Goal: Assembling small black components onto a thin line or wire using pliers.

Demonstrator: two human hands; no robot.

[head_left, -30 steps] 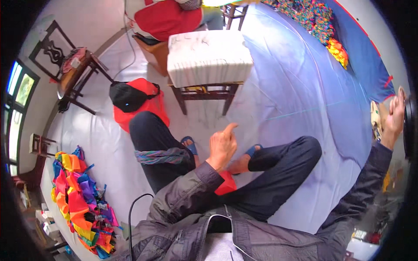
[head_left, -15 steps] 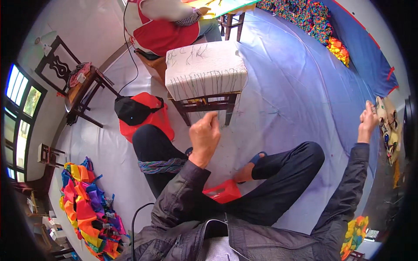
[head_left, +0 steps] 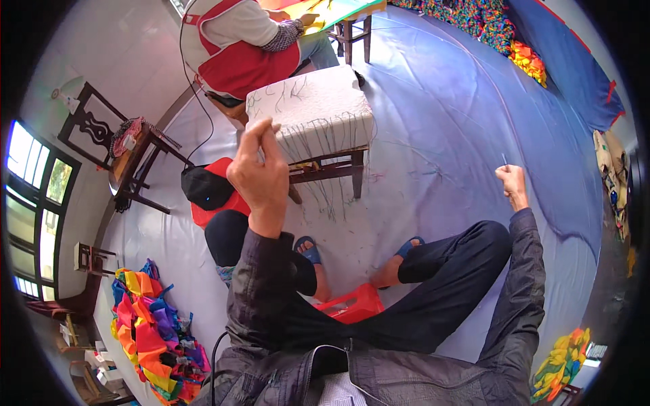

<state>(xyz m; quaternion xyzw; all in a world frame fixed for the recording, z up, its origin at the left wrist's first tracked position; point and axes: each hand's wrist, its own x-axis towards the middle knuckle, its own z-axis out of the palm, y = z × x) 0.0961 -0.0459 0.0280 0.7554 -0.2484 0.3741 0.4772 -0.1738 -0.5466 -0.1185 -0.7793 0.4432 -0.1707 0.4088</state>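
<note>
My left hand [head_left: 261, 177] is raised before the near left side of a white foam block [head_left: 308, 101], thumb and fingers pinched together. What lies between those fingertips, if anything, is too small to make out. Dark threads [head_left: 325, 132] lie on top of the block and hang down its near side, past the dark wooden stool [head_left: 357, 172] under it. Out to the right, above my bent knee, my right hand [head_left: 512, 186] is closed in a fist-like pinch. A thin bluish-grey needle-like piece [head_left: 504, 159] sticks up from it.
A person in a red apron [head_left: 250, 68] sits beyond the block. To the left are a black cap [head_left: 206, 188] on a red stool [head_left: 230, 166], a wooden chair [head_left: 128, 159] and colourful cloth strips [head_left: 152, 331]. A red plastic stool [head_left: 355, 304] shows between my legs.
My left hand has risen and moved left, up to the foam block. My right hand has come inward from the far right. The view has shifted slightly.
</note>
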